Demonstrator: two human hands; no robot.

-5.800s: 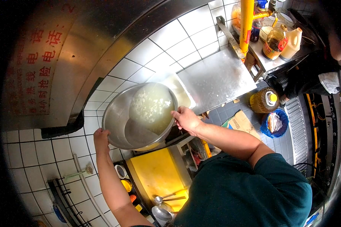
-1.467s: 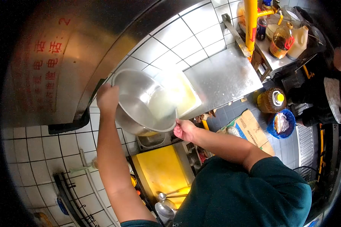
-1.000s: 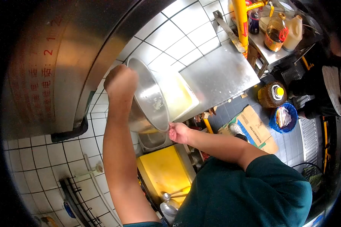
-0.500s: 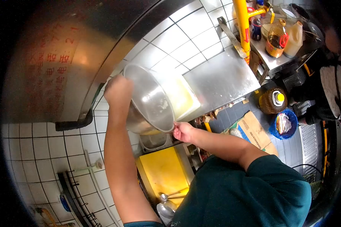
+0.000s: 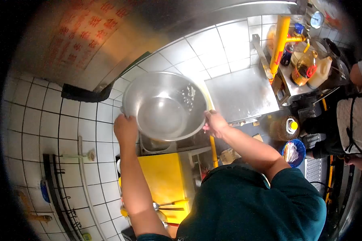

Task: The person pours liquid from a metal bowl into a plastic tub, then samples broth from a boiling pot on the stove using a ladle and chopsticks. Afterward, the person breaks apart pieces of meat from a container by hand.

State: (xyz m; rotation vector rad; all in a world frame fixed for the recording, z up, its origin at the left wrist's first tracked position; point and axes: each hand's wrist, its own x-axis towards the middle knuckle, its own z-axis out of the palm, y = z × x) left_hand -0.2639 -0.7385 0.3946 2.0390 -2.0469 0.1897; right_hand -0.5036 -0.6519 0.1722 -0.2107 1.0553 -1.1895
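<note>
A big steel mixing bowl [image 5: 161, 116] is held up in front of me, its mouth facing me. Small pale bits stick to the inner wall on its right side. My left hand [image 5: 125, 128] is closed on the rim at the lower left. On the opposite side, my right hand [image 5: 215, 123] grips the rim, its fingertips partly hidden. Under the bowl part of a metal sink [image 5: 155, 146] shows, and nearer to me lies a yellow board [image 5: 159, 172].
A ladle [image 5: 157, 206] lies on the yellow board. To the right are a steel counter [image 5: 241, 94], a yellow pipe [image 5: 279, 46], an oil jug [image 5: 283, 127] and a blue bin [image 5: 297, 160]. Another person [image 5: 352, 124] stands at far right. A metal hood [image 5: 120, 52] hangs overhead.
The bowl has turned from a steep sideways tilt so that its inside faces me more fully. My left hand has moved down along with the rim. The whole view has shifted too.
</note>
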